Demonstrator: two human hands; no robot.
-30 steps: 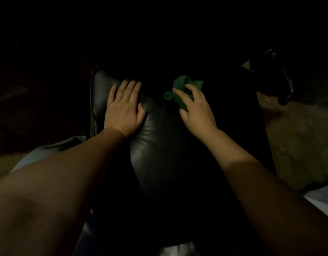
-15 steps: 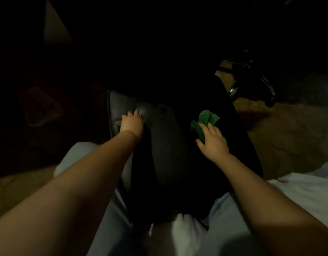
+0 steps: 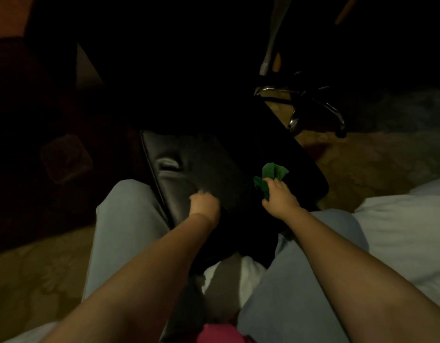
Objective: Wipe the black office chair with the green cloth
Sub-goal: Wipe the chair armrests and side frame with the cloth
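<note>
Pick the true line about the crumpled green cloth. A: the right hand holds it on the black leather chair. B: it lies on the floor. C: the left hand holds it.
A: the right hand has its grip curled round the crumpled green cloth, on the black leather office chair.

Both hands have slid back along the black office chair [image 3: 189,169] toward the person. The left hand [image 3: 205,203], flat before, now hides its fingers, and the right hand [image 3: 279,196] has dragged the green cloth [image 3: 269,175] rightward.

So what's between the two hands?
Just a bare stretch of the black chair, between the left hand and the right hand holding the green cloth. The head view shows it.
</note>
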